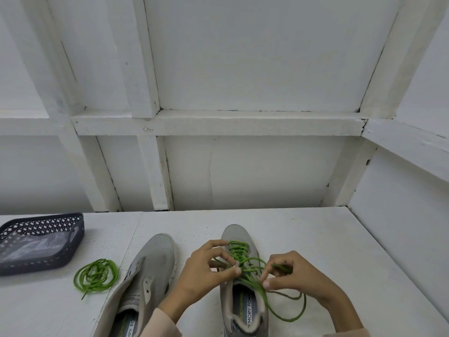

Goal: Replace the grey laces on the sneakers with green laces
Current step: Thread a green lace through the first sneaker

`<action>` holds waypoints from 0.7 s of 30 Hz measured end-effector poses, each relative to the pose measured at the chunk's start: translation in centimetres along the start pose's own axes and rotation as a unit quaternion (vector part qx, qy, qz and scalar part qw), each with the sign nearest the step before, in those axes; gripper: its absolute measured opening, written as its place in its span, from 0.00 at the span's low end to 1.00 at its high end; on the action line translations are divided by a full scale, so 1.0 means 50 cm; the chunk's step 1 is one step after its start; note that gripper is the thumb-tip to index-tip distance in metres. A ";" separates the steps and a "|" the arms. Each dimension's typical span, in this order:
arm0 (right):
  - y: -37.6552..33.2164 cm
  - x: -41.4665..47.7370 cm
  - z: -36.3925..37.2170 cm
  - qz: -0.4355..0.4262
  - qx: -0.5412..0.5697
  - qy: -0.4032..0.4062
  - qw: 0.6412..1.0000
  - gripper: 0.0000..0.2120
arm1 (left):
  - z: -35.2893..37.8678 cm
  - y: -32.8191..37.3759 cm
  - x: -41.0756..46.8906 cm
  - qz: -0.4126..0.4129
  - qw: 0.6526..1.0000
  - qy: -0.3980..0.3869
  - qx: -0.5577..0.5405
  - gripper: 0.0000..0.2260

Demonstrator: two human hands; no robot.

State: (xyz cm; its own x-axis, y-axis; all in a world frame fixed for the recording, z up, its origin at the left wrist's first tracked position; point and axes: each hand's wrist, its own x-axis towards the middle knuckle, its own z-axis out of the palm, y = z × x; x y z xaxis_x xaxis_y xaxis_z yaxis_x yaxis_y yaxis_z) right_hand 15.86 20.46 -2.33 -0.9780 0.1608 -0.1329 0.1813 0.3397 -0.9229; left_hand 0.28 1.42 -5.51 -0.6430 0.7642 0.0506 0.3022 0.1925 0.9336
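Two grey sneakers stand on the white table, toes pointing away from me. The right sneaker (pixel 237 233) carries a green lace (pixel 243 257) threaded through its eyelets, with a loose loop trailing to the right. My left hand (pixel 206 268) pinches this lace over the tongue. My right hand (pixel 296 273) pinches another strand of it just to the right. The left sneaker (pixel 153 261) has no lace in its eyelets. A second green lace (pixel 96 276) lies coiled on the table to its left.
A dark blue perforated basket (pixel 14 263) sits at the table's left edge with greyish material inside. White walls with wooden framing rise behind the table (pixel 315 239) and along its right side.
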 end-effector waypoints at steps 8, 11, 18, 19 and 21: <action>0.005 0.019 0.004 0.000 -0.014 0.098 0.995 0.06 | 0.005 -0.009 0.003 -0.004 1.000 0.016 -0.016 0.04; 0.025 0.043 0.020 0.011 -0.033 0.162 0.986 0.05 | 0.004 -0.007 0.002 0.002 1.000 0.012 -0.011 0.06; 0.037 0.054 0.040 0.024 -0.064 0.130 0.989 0.06 | 0.006 -0.014 0.000 0.012 1.000 0.009 -0.005 0.13; 0.036 0.052 0.040 0.024 -0.066 0.133 0.989 0.06 | 0.006 -0.017 -0.001 0.012 1.000 0.007 -0.001 0.13; 0.034 0.050 0.043 0.030 -0.066 0.155 0.985 0.04 | 0.007 -0.021 -0.002 0.012 1.000 0.004 0.001 0.13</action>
State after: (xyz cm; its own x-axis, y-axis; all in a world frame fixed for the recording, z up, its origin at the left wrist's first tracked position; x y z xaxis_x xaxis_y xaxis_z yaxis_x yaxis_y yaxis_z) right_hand 13.51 19.43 -5.03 -0.8904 0.4525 -0.0502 0.2696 0.4351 -0.8591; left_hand 0.27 1.34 -6.59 -0.6416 0.7632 0.0758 0.3190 0.1756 0.9313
